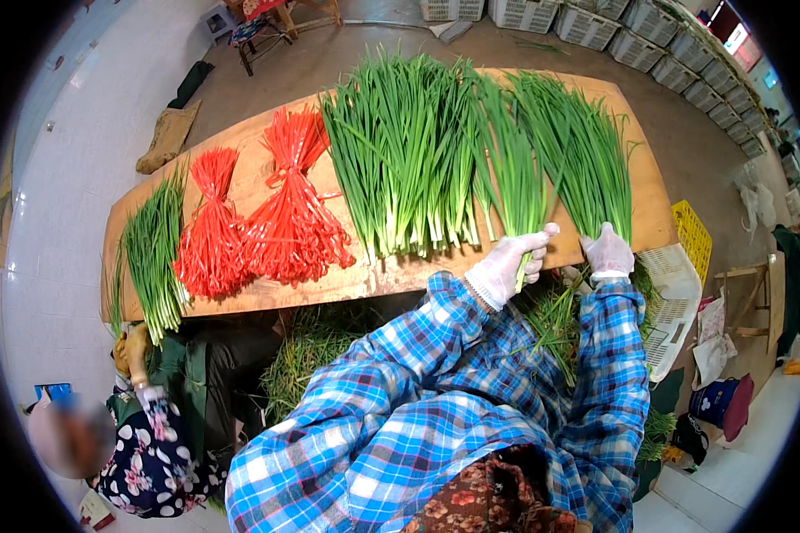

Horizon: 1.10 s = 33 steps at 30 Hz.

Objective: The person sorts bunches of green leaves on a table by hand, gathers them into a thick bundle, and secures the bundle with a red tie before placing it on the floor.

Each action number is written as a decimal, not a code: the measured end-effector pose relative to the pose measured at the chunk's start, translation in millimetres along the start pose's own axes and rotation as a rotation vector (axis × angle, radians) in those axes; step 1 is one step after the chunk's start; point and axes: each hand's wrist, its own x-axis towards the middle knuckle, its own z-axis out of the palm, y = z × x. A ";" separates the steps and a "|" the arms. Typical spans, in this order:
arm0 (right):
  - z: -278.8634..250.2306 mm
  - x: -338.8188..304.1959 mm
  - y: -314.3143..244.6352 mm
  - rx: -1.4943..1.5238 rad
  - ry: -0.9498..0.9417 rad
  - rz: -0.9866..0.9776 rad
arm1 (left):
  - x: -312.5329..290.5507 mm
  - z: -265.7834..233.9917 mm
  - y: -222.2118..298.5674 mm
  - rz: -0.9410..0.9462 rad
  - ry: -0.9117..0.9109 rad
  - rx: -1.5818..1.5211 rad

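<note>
**Gloved hands at the near edge of the chive piles**

The left hand's fingers curl closed around the pale root ends of a thin chive bunch, whose leaves fan away across the surface. The right hand's fingers rest loosely bent on the root ends of the next bunch; whether they grip it I cannot tell. Both hands wear white gloves and sit at the near edge of the surface, forearms in blue plaid sleeves reaching up from below, the left one angled in from the left.

To the left of the held bunch lies a broad chive pile, then two sheaves of red ties, then a smaller pile at the far left end. Loose chives lie below the edge between the sleeves. A white crate stands just right of the right sleeve. At lower left another person's gloved hand is near the smaller pile.
</note>
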 end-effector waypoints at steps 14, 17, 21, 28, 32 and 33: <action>-12.8 12.4 34.7 1.010 -0.207 0.044 | 43.0 -17.8 -11.2 0.008 0.051 -0.151; -13.1 8.3 35.9 1.234 -0.278 0.094 | 50.9 -16.4 -17.6 0.020 0.172 -0.141; -12.0 3.8 24.0 1.215 -0.347 0.048 | 62.8 -2.4 -19.1 -0.003 0.180 -0.076; -23.4 -9.0 4.6 1.109 -0.489 -0.049 | 85.8 1.4 -27.9 -0.043 0.144 -0.186; -25.7 -7.3 5.2 1.189 -0.472 0.030 | 86.1 -1.6 -25.9 -0.078 0.265 -0.236; -22.0 -7.0 4.6 1.184 -0.455 0.036 | 83.4 -2.4 -25.3 -0.083 0.279 -0.224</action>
